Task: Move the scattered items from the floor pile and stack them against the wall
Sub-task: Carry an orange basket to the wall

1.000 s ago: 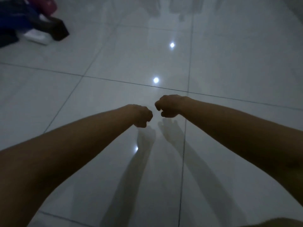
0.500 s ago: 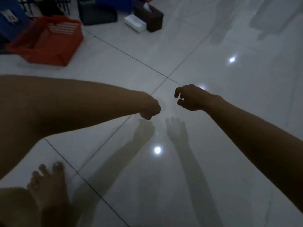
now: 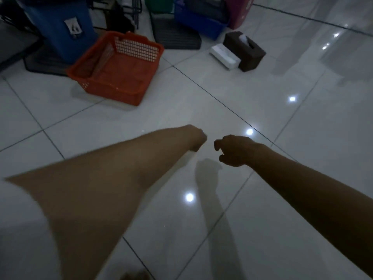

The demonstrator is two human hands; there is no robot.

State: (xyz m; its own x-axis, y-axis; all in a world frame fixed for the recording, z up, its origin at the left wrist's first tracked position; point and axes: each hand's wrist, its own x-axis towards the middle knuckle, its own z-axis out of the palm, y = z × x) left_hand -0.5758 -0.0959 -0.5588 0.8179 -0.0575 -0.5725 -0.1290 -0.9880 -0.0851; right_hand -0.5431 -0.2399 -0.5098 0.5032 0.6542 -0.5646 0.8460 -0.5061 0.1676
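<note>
Grey-white glossy tiles make up the floor (image 3: 262,219), crossed by dark grout lines and dotted with bright reflections of lights. Two bare forearms reach out over it, and their shadows fall on the tiles beneath.

The pile of scattered items lies at the top of the view, well apart from both hands. Largest there is a blue bin (image 3: 60,29) standing at the upper left. Just in front of it sits an orange plastic basket (image 3: 115,71) with perforated walls, tilted a little and holding nothing visible. Behind the basket lies a dark mesh tray (image 3: 175,37), and beside that a blue crate (image 3: 199,25) next to a pink container (image 3: 239,11). Further right stands a dark brown tissue box (image 3: 245,51) with tissue showing at its slot, and a white tissue pack (image 3: 224,56) lies touching its left side.

The left hand (image 3: 196,139) is blurred, with fingers curled into a fist holding nothing. The right hand (image 3: 234,150) hangs close beside it, fingers loosely curled, also empty.
</note>
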